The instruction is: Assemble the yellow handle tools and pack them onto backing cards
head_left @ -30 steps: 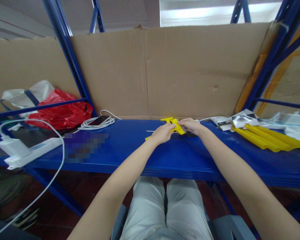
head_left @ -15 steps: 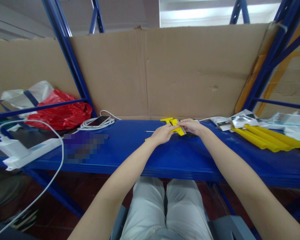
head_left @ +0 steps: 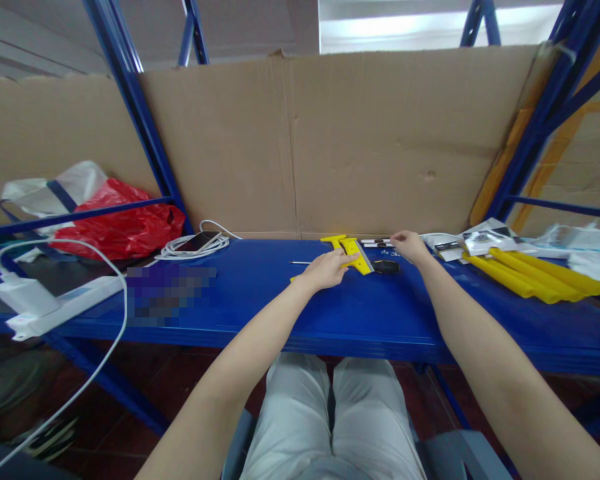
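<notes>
My left hand [head_left: 327, 269] is closed on a yellow plastic scraper part [head_left: 354, 249] with a grey metal edge along its right side, its index finger lying across it. Just behind my fingers shows a smaller yellow T-shaped piece [head_left: 333, 239]. A screwdriver [head_left: 386, 267] lies on the blue tabletop, its black handle to the right; the shaft passes beneath my left hand. My right hand [head_left: 411, 247] is over the tabletop with fingertips pinched together; whatever they hold is too small to see. Tiny screws or bits [head_left: 391, 253] lie scattered beside those fingertips.
Black-and-white strips [head_left: 374, 243] lie near the cardboard back panel [head_left: 380, 147]. Yellow tubes [head_left: 540, 277] and silver packets [head_left: 490, 237] are at the right. Coiled white cable [head_left: 193, 248], a red bag [head_left: 125, 217] and a power strip [head_left: 70, 303] occupy the left.
My right hand has let go of the yellow scraper part and moved right to the tiny bits, uncovering the screwdriver's handle and the strips. The left hand stays in place.
</notes>
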Motion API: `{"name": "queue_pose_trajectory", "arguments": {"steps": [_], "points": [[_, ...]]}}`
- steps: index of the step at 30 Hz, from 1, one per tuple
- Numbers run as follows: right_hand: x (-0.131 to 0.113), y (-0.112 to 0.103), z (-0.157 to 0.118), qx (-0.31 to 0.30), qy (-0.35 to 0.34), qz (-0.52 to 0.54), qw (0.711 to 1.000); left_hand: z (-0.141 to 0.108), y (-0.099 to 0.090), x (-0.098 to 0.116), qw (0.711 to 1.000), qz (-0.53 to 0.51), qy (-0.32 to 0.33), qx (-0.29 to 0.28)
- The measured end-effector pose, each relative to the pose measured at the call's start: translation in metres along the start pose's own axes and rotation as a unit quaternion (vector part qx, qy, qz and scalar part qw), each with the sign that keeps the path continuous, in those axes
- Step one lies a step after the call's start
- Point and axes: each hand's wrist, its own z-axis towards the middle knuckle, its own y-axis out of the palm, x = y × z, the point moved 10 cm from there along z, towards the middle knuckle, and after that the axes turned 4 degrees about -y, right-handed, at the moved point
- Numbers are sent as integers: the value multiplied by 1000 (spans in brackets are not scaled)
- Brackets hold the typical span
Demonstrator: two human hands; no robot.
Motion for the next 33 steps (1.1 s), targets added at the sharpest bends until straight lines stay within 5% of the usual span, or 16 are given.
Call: {"name": "queue_pose_trajectory", "arguments": {"steps": [4,9,15,33], "points": [[18,-18,4,44,-21,-168,985,0,-1,1,1000,-10,1,5],[22,-2,-1,-46,-3,-252,967,0,-2,3,1000,-14,6,4],[23,20,-4,-115,-23,-289,950,-1,-5,5,1000,-9,-5,1],[21,26,-9,-142,-10,-338,930,-1,-4,6,1000,5,3,2]]}}
